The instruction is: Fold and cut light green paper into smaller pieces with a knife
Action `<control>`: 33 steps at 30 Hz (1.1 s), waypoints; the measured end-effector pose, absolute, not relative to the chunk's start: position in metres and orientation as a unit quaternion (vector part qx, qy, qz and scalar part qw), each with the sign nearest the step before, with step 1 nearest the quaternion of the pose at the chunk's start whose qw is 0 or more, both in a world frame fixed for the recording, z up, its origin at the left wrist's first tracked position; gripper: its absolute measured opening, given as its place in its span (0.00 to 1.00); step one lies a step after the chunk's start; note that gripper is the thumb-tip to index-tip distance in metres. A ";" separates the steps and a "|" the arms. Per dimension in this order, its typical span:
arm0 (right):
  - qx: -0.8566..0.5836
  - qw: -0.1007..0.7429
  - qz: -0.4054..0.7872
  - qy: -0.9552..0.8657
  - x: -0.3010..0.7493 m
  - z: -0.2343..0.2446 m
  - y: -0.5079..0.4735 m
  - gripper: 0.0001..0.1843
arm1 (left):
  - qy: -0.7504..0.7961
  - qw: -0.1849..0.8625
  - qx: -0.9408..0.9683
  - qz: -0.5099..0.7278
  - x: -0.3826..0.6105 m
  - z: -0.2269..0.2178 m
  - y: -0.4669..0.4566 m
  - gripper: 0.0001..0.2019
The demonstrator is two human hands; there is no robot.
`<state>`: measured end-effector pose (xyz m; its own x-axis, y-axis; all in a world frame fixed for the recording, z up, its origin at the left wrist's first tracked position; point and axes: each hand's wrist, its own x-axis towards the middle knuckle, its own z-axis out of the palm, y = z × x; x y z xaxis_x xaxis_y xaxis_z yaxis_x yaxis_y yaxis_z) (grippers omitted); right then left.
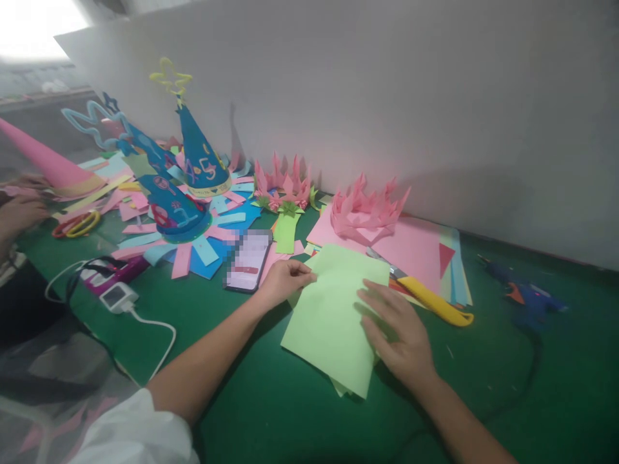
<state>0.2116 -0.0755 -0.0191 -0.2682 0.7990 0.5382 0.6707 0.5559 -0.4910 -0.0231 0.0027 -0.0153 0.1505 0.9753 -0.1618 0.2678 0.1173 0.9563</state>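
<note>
A light green sheet of paper (333, 322), seemingly folded, lies on the green table in front of me. Another green corner pokes out under its lower edge. My left hand (287, 280) pinches the sheet's upper left edge between thumb and fingers. Over the right edge, my right hand (399, 332) is open, its fingers spread and touching or just above the paper. Beside that hand lies a utility knife (430, 299) with a yellow handle, its tip near the sheet. A phone (249, 261) with a lit screen lies left of my left hand.
Pink paper crowns (370, 209) stand at the back on stacked coloured paper (416, 245). Blue cone hats (200, 158) stand among paper strips at left. A blue glue gun (532, 303) lies right. Scissors (77, 224), a power strip (116, 270) and another person's hands (22, 206) are left.
</note>
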 end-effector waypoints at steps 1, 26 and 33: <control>-0.493 0.433 0.097 -0.748 0.212 -0.020 -0.074 0.22 | 0.549 0.517 0.551 0.358 -0.023 -0.013 0.004 0.15; -0.547 0.477 0.405 -0.556 0.211 -0.035 -0.067 0.30 | 0.517 0.496 0.540 0.442 -0.019 -0.025 0.004 0.14; -0.563 0.337 0.099 -0.749 0.214 -0.032 -0.067 0.14 | 0.539 0.321 0.691 0.359 -0.021 -0.016 -0.001 0.01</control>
